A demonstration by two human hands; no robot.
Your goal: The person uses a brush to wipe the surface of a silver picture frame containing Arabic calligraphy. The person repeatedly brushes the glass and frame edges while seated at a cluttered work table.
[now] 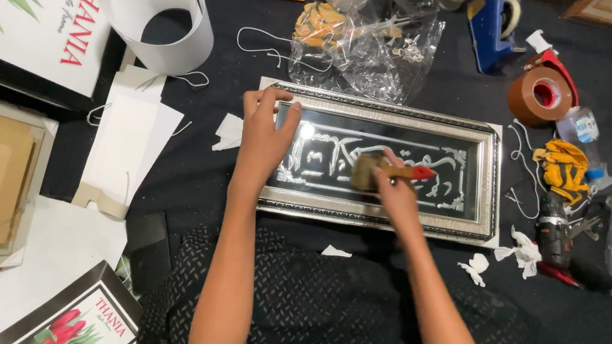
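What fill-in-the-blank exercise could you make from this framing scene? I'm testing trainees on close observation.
1. The right hand holds a brush with a ____ handle.
2. The left hand rests on the frame's upper ____ corner.
3. The brown tape roll lies to the ____ of the frame.
4. The frame's moulding is ____ in colour.

Missing words: red; left; right; silver

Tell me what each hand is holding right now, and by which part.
The right hand grips a brush by its red-tipped handle. The left hand holds nothing; it presses on the silver frame at its left end.
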